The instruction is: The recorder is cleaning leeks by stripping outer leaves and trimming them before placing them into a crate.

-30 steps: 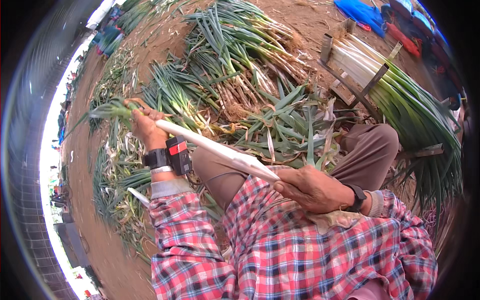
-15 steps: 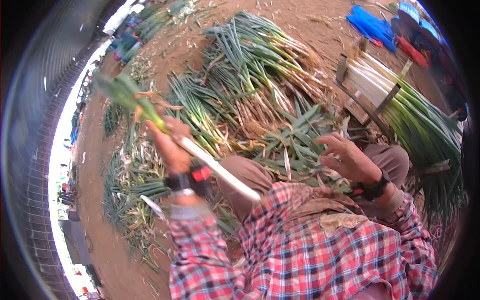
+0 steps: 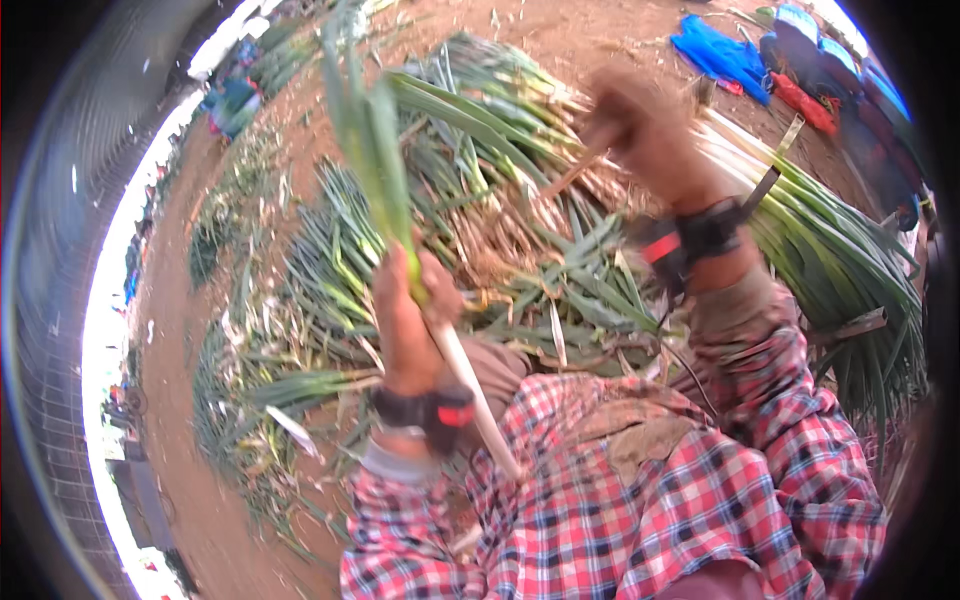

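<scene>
My left hand [image 3: 410, 310] is closed round a leek [image 3: 395, 215], held tilted. Its green leaves point up and away, and its white shaft runs down to my checked shirt. One long green leaf [image 3: 470, 115] bends off to the right. My right hand [image 3: 640, 125] is raised above the pile, smeared by motion, with its fingers curled. A thin brownish strip of leaf [image 3: 575, 172] sticks out from its fingers. Beyond my hands lies a heap of untrimmed leeks [image 3: 490, 75] with brown roots.
At the right, cleaned leeks [image 3: 810, 210] lie stacked in a frame with upright posts [image 3: 765, 190]. Torn leaves [image 3: 580, 290] cover the ground before my knees, with more scraps [image 3: 250, 370] at the left. A blue sheet [image 3: 720, 50] and a red bundle [image 3: 805, 103] lie far right.
The leek has swung from pointing left to nearly upright, in my left hand. My right hand has risen from beside my knee, up and away, and now has a brownish strip at its fingers.
</scene>
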Demonstrator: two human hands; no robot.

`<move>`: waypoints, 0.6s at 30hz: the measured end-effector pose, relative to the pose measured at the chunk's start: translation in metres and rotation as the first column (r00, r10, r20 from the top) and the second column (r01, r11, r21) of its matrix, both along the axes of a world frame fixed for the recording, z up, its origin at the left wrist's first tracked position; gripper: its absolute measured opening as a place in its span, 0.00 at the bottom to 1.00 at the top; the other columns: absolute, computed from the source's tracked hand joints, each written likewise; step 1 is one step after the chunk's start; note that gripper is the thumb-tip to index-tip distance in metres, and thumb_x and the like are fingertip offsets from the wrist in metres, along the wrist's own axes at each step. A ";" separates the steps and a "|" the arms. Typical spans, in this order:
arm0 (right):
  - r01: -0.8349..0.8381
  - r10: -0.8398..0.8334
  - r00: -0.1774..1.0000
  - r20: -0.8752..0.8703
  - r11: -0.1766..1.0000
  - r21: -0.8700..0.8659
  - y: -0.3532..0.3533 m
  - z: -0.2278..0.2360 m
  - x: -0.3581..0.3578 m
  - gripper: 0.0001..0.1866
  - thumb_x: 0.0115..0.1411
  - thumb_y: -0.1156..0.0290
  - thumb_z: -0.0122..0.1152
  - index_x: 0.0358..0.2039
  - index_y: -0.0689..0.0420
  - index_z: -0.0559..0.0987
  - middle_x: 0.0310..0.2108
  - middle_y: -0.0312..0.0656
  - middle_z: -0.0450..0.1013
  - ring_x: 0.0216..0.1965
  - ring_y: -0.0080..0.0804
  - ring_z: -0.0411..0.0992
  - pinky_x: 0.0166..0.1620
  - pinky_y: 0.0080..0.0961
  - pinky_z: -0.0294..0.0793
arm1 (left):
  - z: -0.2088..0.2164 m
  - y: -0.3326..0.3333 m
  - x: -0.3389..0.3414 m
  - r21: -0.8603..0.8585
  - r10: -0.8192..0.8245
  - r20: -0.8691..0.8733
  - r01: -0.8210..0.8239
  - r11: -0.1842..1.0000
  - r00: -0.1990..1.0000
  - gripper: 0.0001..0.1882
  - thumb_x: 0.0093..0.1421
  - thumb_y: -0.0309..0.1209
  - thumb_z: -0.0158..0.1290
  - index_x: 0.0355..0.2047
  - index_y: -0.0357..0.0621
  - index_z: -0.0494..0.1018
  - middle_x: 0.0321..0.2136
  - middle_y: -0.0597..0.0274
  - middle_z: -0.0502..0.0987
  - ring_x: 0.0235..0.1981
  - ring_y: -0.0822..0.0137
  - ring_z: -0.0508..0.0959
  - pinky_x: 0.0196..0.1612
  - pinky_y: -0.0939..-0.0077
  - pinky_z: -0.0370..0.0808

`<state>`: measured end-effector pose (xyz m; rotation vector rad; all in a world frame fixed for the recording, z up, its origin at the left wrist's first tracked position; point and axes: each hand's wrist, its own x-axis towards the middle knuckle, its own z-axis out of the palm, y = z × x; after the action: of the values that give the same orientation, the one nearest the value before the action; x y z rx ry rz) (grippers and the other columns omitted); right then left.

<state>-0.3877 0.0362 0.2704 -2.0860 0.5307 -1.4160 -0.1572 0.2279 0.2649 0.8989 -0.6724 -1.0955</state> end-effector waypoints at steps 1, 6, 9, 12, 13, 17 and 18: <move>-0.010 0.010 1.000 -0.024 1.000 0.030 0.000 -0.020 -0.029 0.10 0.64 0.72 0.51 0.44 0.57 0.76 0.34 0.40 0.74 0.31 0.28 0.74 0.35 0.21 0.75 | -0.004 -0.007 0.013 -0.064 -0.069 -0.124 0.061 0.996 0.990 0.19 0.71 0.44 0.39 0.50 0.44 0.65 0.20 0.73 0.63 0.12 0.81 0.57 0.16 0.85 0.58; 0.369 -0.163 0.739 -0.653 0.910 0.191 0.000 -0.121 -0.112 0.20 0.62 0.70 0.57 0.53 0.62 0.73 0.38 0.39 0.74 0.36 0.26 0.73 0.39 0.23 0.74 | 0.004 -0.041 0.051 -0.429 -0.379 -0.577 0.127 0.895 0.723 0.21 0.71 0.44 0.38 0.47 0.35 0.65 0.21 0.71 0.61 0.15 0.80 0.58 0.18 0.83 0.61; 0.002 0.171 0.972 -0.161 0.681 0.732 0.072 -0.092 -0.054 0.20 0.62 0.72 0.58 0.54 0.60 0.72 0.42 0.44 0.75 0.34 0.28 0.76 0.33 0.20 0.78 | -0.004 -0.040 0.061 -0.529 -0.483 -0.569 0.154 0.835 0.666 0.23 0.71 0.47 0.37 0.43 0.35 0.65 0.21 0.70 0.60 0.16 0.79 0.61 0.19 0.83 0.62; -0.267 0.397 0.895 -0.205 0.843 0.468 0.129 -0.058 -0.011 0.36 0.52 0.81 0.64 0.61 0.52 0.66 0.54 0.46 0.66 0.37 0.28 0.75 0.42 0.23 0.77 | -0.008 -0.047 0.052 -0.621 -0.589 -0.544 0.184 0.761 0.597 0.22 0.70 0.47 0.39 0.41 0.36 0.65 0.21 0.69 0.61 0.18 0.78 0.63 0.21 0.81 0.64; -0.413 0.502 0.852 -0.147 0.818 0.401 0.138 -0.051 -0.003 0.40 0.50 0.82 0.65 0.64 0.53 0.62 0.59 0.47 0.62 0.40 0.30 0.74 0.46 0.28 0.76 | -0.004 -0.048 0.045 -0.548 -0.467 -0.628 0.073 0.834 0.623 0.21 0.69 0.45 0.40 0.42 0.37 0.65 0.22 0.69 0.62 0.19 0.77 0.64 0.23 0.79 0.66; -0.631 0.508 0.776 0.374 0.609 0.481 0.146 -0.052 -0.003 0.35 0.63 0.60 0.57 0.65 0.60 0.57 0.59 0.46 0.61 0.42 0.30 0.74 0.48 0.30 0.73 | -0.007 -0.053 -0.007 -0.294 -0.209 -0.666 0.006 0.956 0.716 0.13 0.69 0.38 0.45 0.44 0.41 0.68 0.33 0.64 0.73 0.32 0.70 0.75 0.40 0.70 0.75; -0.729 0.462 0.677 0.573 0.528 0.435 0.145 -0.036 -0.006 0.29 0.66 0.66 0.53 0.64 0.61 0.59 0.59 0.44 0.62 0.46 0.29 0.72 0.46 0.28 0.74 | -0.005 -0.047 -0.027 -0.213 -0.140 -0.506 0.034 0.977 0.851 0.14 0.68 0.39 0.45 0.44 0.42 0.71 0.38 0.60 0.78 0.37 0.68 0.79 0.41 0.70 0.78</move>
<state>-0.3942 0.1807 0.2349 -1.1759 0.0417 -0.9694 -0.1841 0.1809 0.2598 0.3709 -0.3597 -1.2622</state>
